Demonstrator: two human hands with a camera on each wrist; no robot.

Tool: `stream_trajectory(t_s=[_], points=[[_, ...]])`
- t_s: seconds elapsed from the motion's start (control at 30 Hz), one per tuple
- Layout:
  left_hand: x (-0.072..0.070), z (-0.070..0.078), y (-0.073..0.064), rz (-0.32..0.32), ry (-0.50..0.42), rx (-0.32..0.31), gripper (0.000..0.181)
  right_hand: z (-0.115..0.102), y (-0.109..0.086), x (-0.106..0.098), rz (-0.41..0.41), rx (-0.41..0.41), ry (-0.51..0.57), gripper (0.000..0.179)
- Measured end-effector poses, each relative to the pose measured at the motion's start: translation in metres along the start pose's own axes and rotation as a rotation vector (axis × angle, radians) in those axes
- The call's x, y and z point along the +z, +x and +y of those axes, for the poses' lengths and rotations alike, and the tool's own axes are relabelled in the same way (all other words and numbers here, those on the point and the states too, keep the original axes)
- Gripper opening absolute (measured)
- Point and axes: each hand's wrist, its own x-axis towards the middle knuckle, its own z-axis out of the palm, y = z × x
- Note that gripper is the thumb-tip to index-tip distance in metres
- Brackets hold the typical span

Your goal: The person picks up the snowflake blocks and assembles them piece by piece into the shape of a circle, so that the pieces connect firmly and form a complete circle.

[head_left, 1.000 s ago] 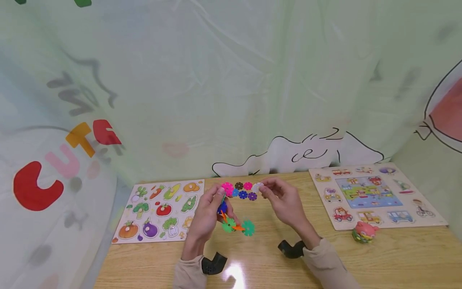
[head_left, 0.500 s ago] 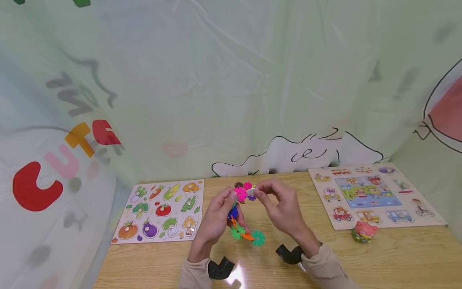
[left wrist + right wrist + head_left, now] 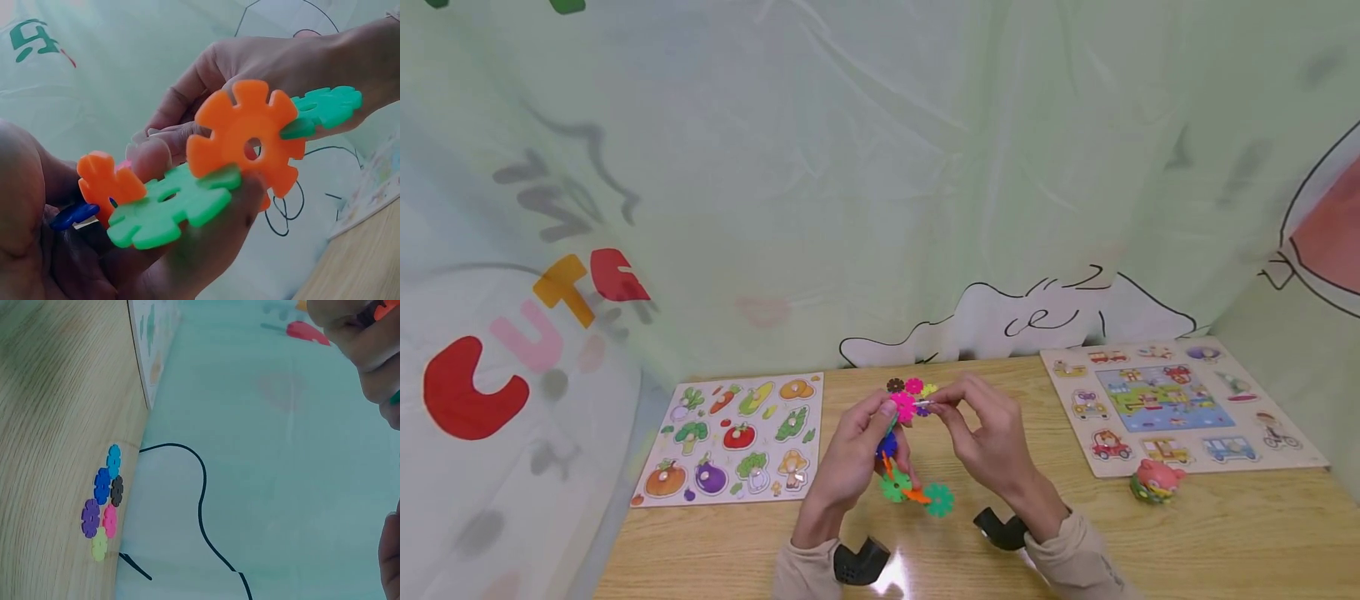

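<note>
In the head view my left hand (image 3: 850, 454) grips a chain of slotted plastic snowflake discs. The chain's upper end is a pink disc (image 3: 902, 406); below it come a blue disc (image 3: 887, 445), a light green disc (image 3: 895, 485) and a teal disc (image 3: 939, 500). Orange discs (image 3: 231, 131) link the green ones in the left wrist view. My right hand (image 3: 992, 437) pinches a white disc (image 3: 922, 403), edge-on, at the pink disc's right side. Whether their slots engage I cannot tell. The right wrist view shows only parts of my left hand (image 3: 369, 350).
Several loose snowflake discs lie on the table behind the hands, among them a purple disc (image 3: 90, 518) and a brown disc (image 3: 896, 385). A vegetable puzzle board (image 3: 647, 493) lies left, a vehicle puzzle board (image 3: 1075, 417) right. A pink toy figure (image 3: 1157, 481) touches its front edge.
My left hand has moved right with the chain, bringing the pink disc up to the white disc. My right hand has turned the white disc from face-on to edge-on.
</note>
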Motion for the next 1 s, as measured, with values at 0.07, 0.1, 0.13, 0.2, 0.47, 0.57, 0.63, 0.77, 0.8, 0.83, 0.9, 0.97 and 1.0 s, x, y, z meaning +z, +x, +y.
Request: stream_trajectory(t_s=[0.07,0.1,0.13,0.2,0.47,0.57,0.63,0.77,0.8,0.83,0.9,0.97,1.0], points=[[0.0021,0.0004,0.0001,0.000,-0.002,-0.002,0.041,-0.0019,-0.0006,0.0003,0.007,0.021,-0.008,0.020],[0.0029,0.0005,0.0003,0.000,-0.005,-0.003,0.042,-0.0029,-0.0006,0.0005,0.012,0.026,-0.013,0.028],[0.0035,0.0004,0.0005,-0.001,-0.007,-0.003,0.042,-0.0035,-0.0006,0.0010,0.021,0.027,-0.011,0.029],[0.0044,0.0005,0.0010,0.001,0.001,-0.004,0.042,-0.0046,-0.0005,0.0021,0.042,0.018,-0.012,0.029],[0.0048,0.0001,0.0008,0.012,0.031,0.010,0.042,-0.0069,-0.0014,0.0062,0.082,0.002,-0.040,0.028],[0.0049,-0.0001,0.0008,0.019,0.025,0.009,0.042,-0.0078,-0.0023,0.0077,0.092,0.011,-0.039,0.028],[0.0055,-0.0004,0.0010,0.024,0.018,0.009,0.042,-0.0080,-0.0025,0.0084,0.101,0.006,-0.044,0.029],[0.0073,-0.0010,0.0014,0.037,0.023,0.007,0.041,-0.0086,-0.0014,0.0093,0.114,-0.039,-0.070,0.031],[0.0076,-0.0012,0.0016,0.038,0.027,0.006,0.041,-0.0091,-0.0011,0.0095,0.118,-0.048,-0.070,0.031],[0.0078,-0.0014,0.0017,0.038,0.032,0.003,0.041,-0.0094,-0.0008,0.0096,0.121,-0.055,-0.068,0.031],[0.0080,-0.0017,0.0019,0.036,0.043,0.003,0.041,-0.0100,-0.0002,0.0096,0.125,-0.070,-0.061,0.031],[0.0076,-0.0020,0.0018,0.031,0.034,0.001,0.041,-0.0101,0.0003,0.0092,0.125,-0.071,-0.038,0.031],[0.0074,-0.0019,0.0017,0.028,0.033,0.001,0.041,-0.0098,0.0006,0.0088,0.123,-0.068,-0.021,0.031]])
